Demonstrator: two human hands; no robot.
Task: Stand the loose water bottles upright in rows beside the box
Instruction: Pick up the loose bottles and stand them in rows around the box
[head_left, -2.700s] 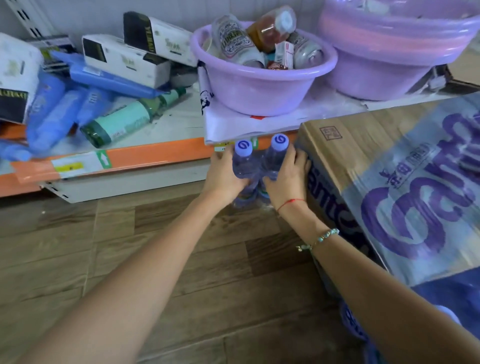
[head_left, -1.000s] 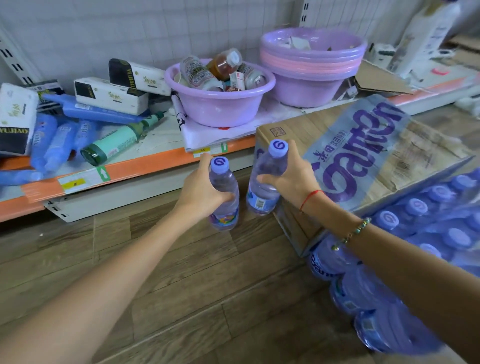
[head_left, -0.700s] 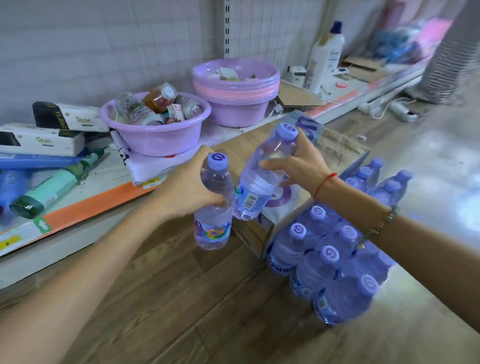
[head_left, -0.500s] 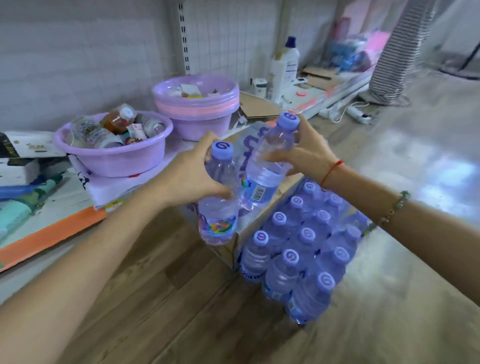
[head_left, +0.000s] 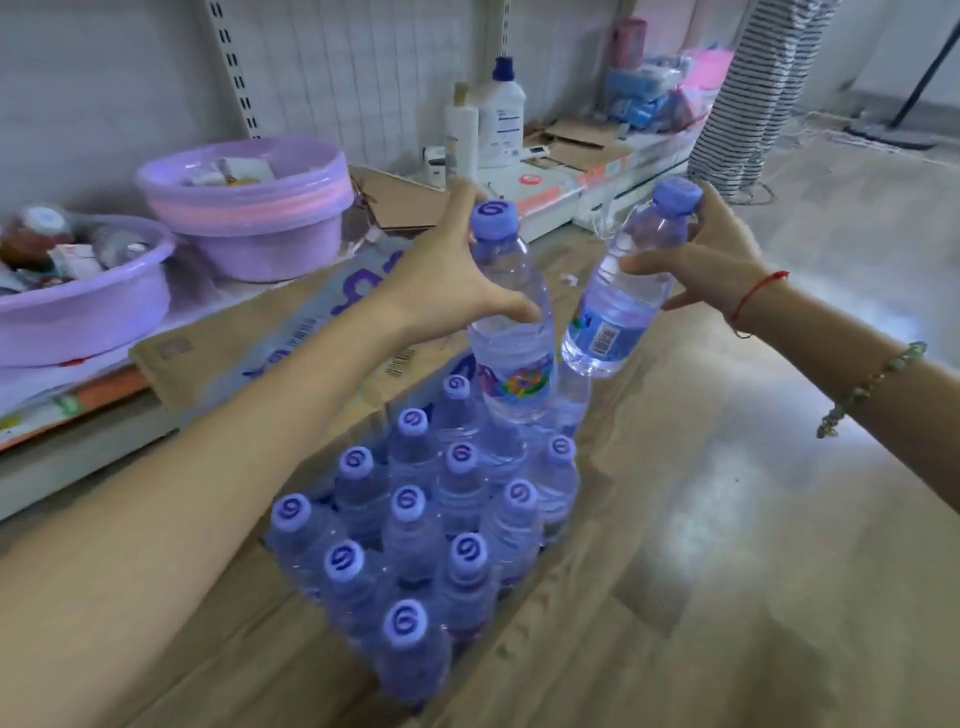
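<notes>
Above the standing rows of water bottles (head_left: 415, 519) beside the cardboard box (head_left: 249, 338), the left hand (head_left: 447, 280) holds one upright bottle (head_left: 511, 332) in its grip, while the right hand (head_left: 711, 254) holds a tilted bottle (head_left: 623, 291).

Clear water bottles (head_left: 415, 525) with purple caps; lilac basins (head_left: 249, 208).

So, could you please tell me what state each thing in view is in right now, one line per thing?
Left hand: gripping a bottle, held upright in the air.
Left bottle: capped, upright, above the far end of the rows.
Right hand: gripping a second bottle near its neck.
Right bottle: capped, tilted, off the floor.
Standing bottles: capped, upright in rows beside the box.
Box: closed, on the floor.
</notes>
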